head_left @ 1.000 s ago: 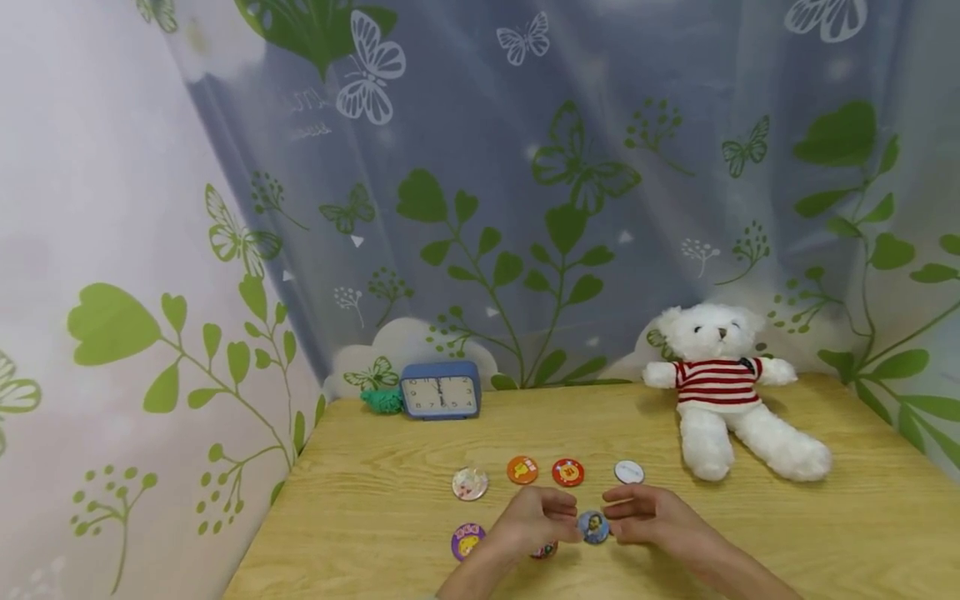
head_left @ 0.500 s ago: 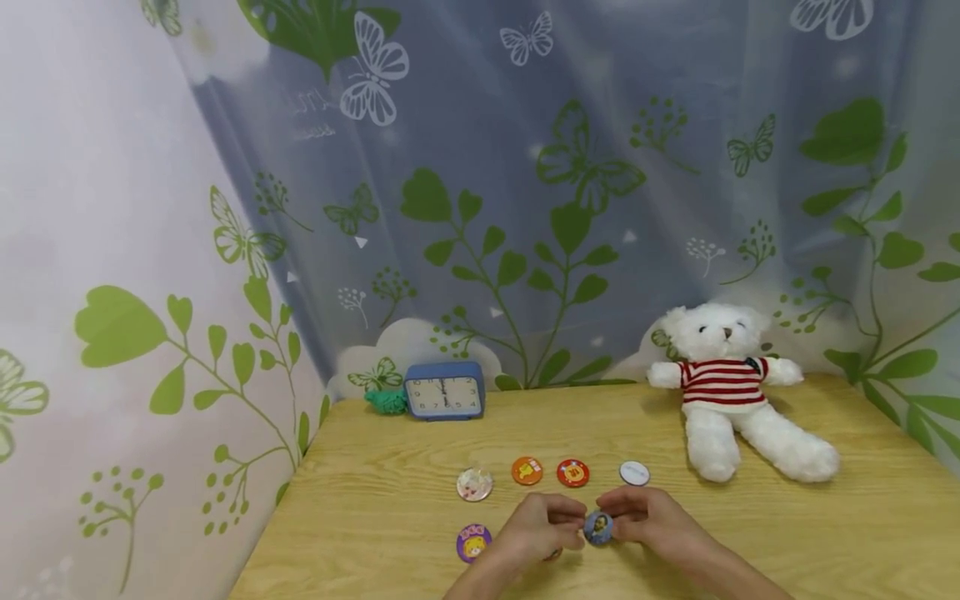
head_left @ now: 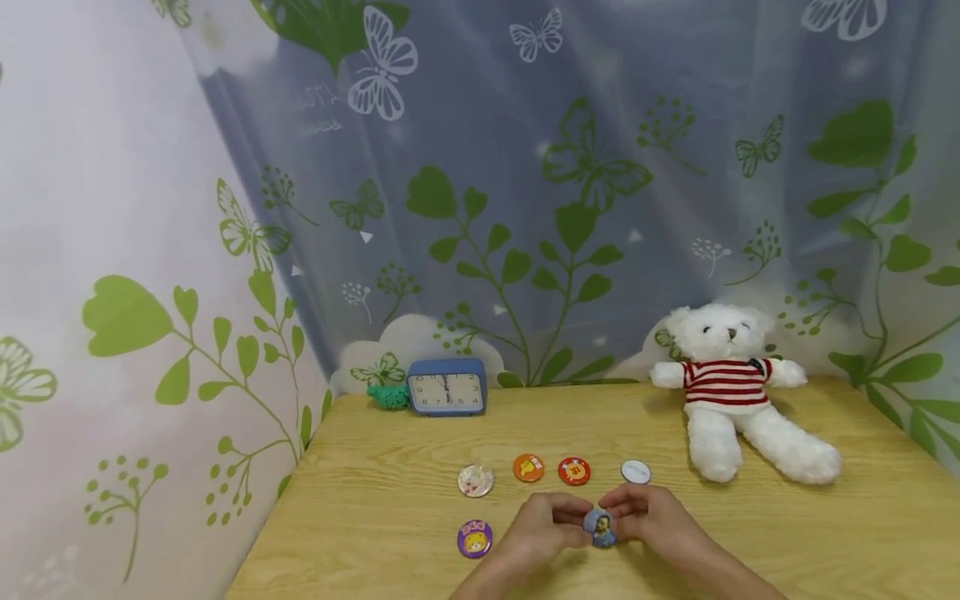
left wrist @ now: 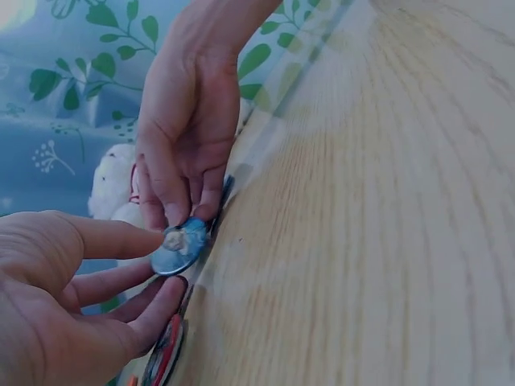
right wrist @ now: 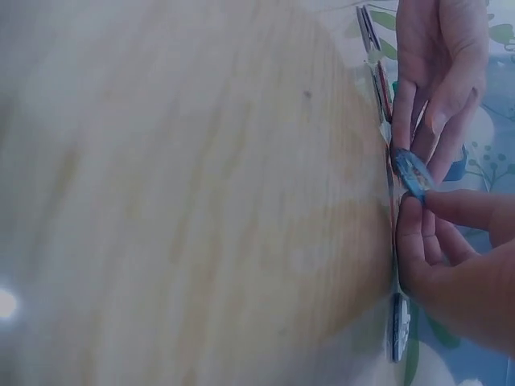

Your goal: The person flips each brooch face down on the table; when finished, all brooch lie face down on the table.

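A round blue pin badge (head_left: 601,527) with a figure printed on it is held between both hands, tilted up off the table. My left hand (head_left: 542,529) pinches its left edge, the thumb on the printed face in the left wrist view, where the badge (left wrist: 182,248) shows close up. From the other side my right hand (head_left: 660,523) grips the right edge with thumb and fingertips. Just beyond the right hand lies a white badge (head_left: 635,472). A purple badge with a yellow bear (head_left: 475,539) is left of the left hand.
Orange (head_left: 528,467), red (head_left: 574,471) and pale patterned (head_left: 476,481) badges lie in a row on the wooden table (head_left: 360,517). At the back stand a blue clock (head_left: 447,388), a green object (head_left: 388,397) and a white teddy bear (head_left: 726,392) in a striped shirt.
Both hands have closed in on the blue badge, which now tilts more. A badge that peeked out beneath the left hand is now hidden. The view has shifted slightly.
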The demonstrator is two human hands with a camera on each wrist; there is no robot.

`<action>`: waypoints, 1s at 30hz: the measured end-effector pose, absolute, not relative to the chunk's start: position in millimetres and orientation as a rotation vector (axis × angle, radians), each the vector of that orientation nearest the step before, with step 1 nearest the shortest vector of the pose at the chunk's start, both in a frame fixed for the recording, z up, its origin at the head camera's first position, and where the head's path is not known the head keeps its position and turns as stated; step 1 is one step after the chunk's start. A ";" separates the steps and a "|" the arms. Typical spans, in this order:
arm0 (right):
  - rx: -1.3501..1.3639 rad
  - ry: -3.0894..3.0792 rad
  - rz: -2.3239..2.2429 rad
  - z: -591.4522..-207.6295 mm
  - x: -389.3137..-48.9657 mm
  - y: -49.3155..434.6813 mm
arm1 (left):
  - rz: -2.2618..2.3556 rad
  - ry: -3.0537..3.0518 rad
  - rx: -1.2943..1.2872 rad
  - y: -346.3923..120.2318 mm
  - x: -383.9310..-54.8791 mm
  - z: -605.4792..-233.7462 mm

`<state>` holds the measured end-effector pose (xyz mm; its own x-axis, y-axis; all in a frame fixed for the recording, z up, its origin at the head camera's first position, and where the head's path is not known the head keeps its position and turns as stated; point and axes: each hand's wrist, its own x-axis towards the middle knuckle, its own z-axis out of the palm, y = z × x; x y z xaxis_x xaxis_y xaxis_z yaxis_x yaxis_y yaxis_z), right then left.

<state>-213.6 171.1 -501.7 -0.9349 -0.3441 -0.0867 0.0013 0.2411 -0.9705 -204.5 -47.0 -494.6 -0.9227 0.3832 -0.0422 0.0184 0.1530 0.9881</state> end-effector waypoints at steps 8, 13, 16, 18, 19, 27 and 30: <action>-0.335 2.177 -1.837 -498.0 -209.4 175.3 | 1.916 2.124 0.331 -42.9 -205.3 -494.1; -0.300 2.204 -1.875 -495.6 -209.8 175.2 | 2.043 1.962 0.246 -41.3 -208.9 -495.4; -0.285 2.211 -1.894 -494.7 -210.2 173.9 | 2.081 1.896 0.239 -41.0 -209.8 -495.9; -0.283 2.211 -1.902 -494.3 -210.4 173.1 | 2.088 1.879 0.237 -41.0 -210.0 -495.6; -0.285 2.209 -1.909 -494.2 -210.3 172.8 | 2.096 1.868 0.236 -40.8 -210.0 -495.5; -0.266 2.222 -1.950 -493.5 -211.1 171.0 | 2.155 1.870 0.191 -38.9 -208.9 -493.8; -0.268 2.231 -1.947 -493.0 -210.5 170.8 | 2.161 1.882 0.170 -38.4 -209.0 -493.0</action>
